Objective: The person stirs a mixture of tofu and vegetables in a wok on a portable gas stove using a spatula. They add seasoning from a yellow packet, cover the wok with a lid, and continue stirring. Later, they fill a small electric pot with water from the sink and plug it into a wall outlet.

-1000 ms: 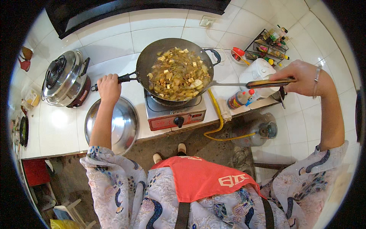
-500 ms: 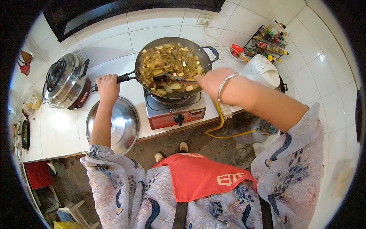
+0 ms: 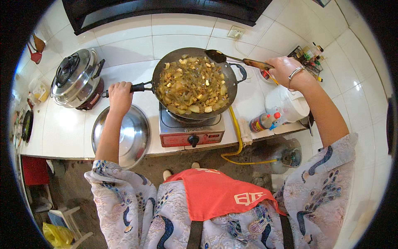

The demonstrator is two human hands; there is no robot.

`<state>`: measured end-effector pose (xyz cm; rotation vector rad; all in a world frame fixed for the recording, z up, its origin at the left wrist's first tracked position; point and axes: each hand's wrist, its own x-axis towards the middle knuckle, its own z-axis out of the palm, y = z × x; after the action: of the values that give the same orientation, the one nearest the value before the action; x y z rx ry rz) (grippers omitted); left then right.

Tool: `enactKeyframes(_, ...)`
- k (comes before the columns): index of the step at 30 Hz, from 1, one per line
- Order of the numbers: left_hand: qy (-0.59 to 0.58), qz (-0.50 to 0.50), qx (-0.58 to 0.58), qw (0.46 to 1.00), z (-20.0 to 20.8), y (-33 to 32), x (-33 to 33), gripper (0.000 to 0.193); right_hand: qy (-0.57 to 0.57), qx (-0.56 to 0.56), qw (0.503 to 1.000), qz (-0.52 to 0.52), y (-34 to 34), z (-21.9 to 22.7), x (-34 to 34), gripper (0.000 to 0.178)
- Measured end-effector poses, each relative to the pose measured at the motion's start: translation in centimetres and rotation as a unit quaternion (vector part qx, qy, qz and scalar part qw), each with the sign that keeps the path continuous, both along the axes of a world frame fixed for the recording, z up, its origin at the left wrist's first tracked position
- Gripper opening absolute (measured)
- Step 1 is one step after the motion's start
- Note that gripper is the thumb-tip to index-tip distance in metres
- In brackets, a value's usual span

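Two hands work well apart: the left hand is closed around the black handle of a wide, round, dark-metal wok, and the right hand grips a long, dark-bladed spatula. The wok sits between them on a silver-and-red metal gas stove. Its chopped, yellow-brown food might spill if a hard stroke tips the wok or the left grip slackens. Compared with half a second ago, the spatula's blade is out of the food's middle, at the far rim, the right hand farther out.
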<state>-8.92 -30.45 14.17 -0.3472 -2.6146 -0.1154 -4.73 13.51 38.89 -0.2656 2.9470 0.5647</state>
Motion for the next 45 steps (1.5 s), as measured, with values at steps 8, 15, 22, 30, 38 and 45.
enactKeyframes(8, -0.003, 0.097, 0.006, 0.995, 0.6, 1.1, 1.1, 0.022, -0.089, 0.030, 0.995, -0.021, 2.2, -1.0, -12.3, 0.034)
enactKeyframes(15, -0.004, 0.065, 0.013, 0.998, 1.0, 1.6, -0.5, 0.020, -0.002, 0.100, 0.990, 0.098, 3.9, -8.1, -26.1, 0.074)
enactKeyframes(22, -0.035, 0.068, 0.004, 0.997, 1.5, 1.1, -1.1, 0.020, 0.010, -0.071, 0.973, 0.217, 7.2, -15.2, -24.9, 0.065)
enactKeyframes(30, -0.063, 0.058, 0.005, 0.996, 2.1, 0.5, -1.5, 0.022, 0.088, -0.071, 0.910, 0.399, 8.6, -6.6, -14.3, 0.042)
enactKeyframes(38, -0.048, 0.053, 0.011, 0.997, 2.0, -0.5, -0.6, 0.027, -0.094, -0.011, 0.964, 0.250, 6.3, -2.7, 3.3, 0.040)
enactKeyframes(45, -0.023, 0.020, 0.020, 0.999, 1.7, -0.6, -0.4, 0.025, -0.160, -0.062, 0.984, 0.056, 6.6, 1.1, 7.0, 0.051)
